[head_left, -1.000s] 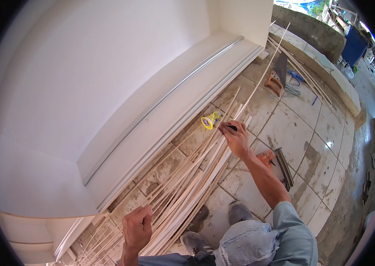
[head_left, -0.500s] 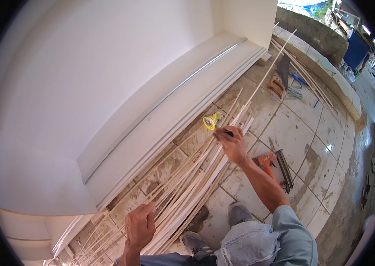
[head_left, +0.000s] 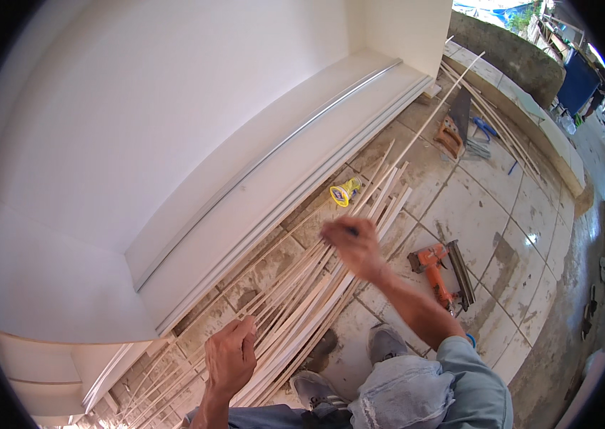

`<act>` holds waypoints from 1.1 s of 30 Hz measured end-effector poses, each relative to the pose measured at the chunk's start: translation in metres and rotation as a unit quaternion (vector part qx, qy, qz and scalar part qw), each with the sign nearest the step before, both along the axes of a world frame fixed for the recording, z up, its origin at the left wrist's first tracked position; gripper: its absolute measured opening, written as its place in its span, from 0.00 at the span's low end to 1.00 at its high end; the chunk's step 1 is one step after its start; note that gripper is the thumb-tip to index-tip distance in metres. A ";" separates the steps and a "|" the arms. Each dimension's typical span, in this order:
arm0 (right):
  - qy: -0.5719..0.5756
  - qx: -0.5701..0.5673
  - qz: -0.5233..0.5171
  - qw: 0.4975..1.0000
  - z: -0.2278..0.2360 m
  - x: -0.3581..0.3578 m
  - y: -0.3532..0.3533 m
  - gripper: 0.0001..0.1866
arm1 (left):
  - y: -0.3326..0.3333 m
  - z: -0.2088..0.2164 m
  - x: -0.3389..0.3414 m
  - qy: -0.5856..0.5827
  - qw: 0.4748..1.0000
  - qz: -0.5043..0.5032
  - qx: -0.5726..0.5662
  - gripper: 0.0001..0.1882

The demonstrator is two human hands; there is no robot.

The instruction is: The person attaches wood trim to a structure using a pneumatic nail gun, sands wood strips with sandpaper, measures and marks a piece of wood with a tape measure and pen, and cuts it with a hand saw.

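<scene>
Pale wood makes up the bundle of thin strips [head_left: 309, 300] that lies slantwise on the floor in front of the person, loosely fanned, with ends overlapping. One long strip [head_left: 438, 109] reaches well past the others toward the upper right, and its near part runs down toward the right hand [head_left: 351, 243]. That hand is over the upper part of the bundle, slightly blurred, its fingers curled inward around a small dark object [head_left: 353, 231]; whether the fingertips also touch a strip cannot be told. The left hand [head_left: 231, 355] is at the near end, beside the bundle's left edge, fingers bent and thumb close to the forefinger; I cannot tell whether a strip is pinched between them.

Just beyond the right hand, a yellow cup [head_left: 346, 192] lies tipped on its side. An orange nail gun [head_left: 437, 274] rests on the tiles to the right, apart from the strips. Farther up are a handsaw [head_left: 451, 134] with a wooden handle and a blue-handled tool [head_left: 485, 128].

The surface is dirty, pale tiled floor [head_left: 459, 204] with dark joints. A large white cabinet [head_left: 195, 107] fills the left side, and a low concrete wall [head_left: 506, 57] stands at the upper right.
</scene>
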State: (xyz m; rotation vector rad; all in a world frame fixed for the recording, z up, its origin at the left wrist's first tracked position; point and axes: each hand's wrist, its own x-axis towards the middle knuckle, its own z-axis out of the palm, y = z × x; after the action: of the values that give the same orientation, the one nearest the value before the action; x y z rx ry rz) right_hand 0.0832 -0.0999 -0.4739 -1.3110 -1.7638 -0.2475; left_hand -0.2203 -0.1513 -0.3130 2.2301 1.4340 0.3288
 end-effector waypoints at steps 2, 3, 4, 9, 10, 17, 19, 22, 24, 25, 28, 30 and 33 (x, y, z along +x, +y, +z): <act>-0.022 0.011 0.047 0.999 0.013 -0.038 -0.012 0.21 | 0.002 0.001 0.005 -0.011 1.000 -0.001 0.002 0.05; -0.044 0.013 0.062 0.997 0.027 -0.047 -0.018 0.21 | 0.003 0.002 0.006 -0.013 1.000 0.000 0.002 0.04; -0.023 0.009 0.047 0.999 0.023 -0.042 -0.016 0.21 | 0.003 0.003 0.005 -0.011 1.000 -0.005 0.010 0.06; -0.045 -0.009 -0.041 0.998 -0.032 0.023 0.008 0.22 | -0.004 -0.004 0.002 -0.016 0.999 -0.005 0.037 0.10; -0.032 0.004 -0.020 0.999 -0.027 0.016 0.009 0.23 | -0.002 -0.005 0.003 -0.015 0.999 -0.003 0.032 0.10; -0.008 0.035 0.044 0.998 0.012 -0.019 -0.004 0.19 | 0.002 0.003 0.002 -0.007 0.999 -0.011 0.036 0.09; -0.046 0.000 -0.068 0.997 -0.020 0.012 0.008 0.18 | 0.000 0.003 0.005 -0.002 0.998 -0.022 0.058 0.09; -0.032 -0.006 -0.039 0.999 -0.015 0.007 0.004 0.23 | -0.001 -0.006 0.006 -0.004 0.999 -0.017 0.048 0.08; 0.005 0.020 0.039 0.999 0.007 -0.034 -0.007 0.26 | 0.003 -0.007 -0.001 0.003 1.000 -0.002 0.014 0.05; -0.052 0.033 0.067 0.996 0.024 -0.048 -0.015 0.28 | 0.003 -0.006 -0.002 -0.010 1.000 0.001 0.008 0.06; -0.002 -0.007 0.015 1.000 -0.006 -0.026 -0.004 0.26 | 0.002 -0.003 -0.006 -0.040 0.999 0.018 -0.013 0.07; 0.095 -0.106 -0.057 0.988 -0.042 0.019 0.019 0.22 | 0.000 -0.003 -0.009 -0.045 0.998 0.038 -0.029 0.08; -0.089 -0.094 -0.181 0.975 -0.090 0.105 0.035 0.19 | 0.000 -0.006 -0.011 -0.066 0.997 0.021 -0.039 0.09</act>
State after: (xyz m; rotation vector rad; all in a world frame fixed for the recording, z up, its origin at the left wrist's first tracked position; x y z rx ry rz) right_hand 0.1881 -0.0652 -0.5643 -1.7975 -1.7160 -0.4192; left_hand -0.2314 -0.1514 -0.3187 2.0785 1.4018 0.4198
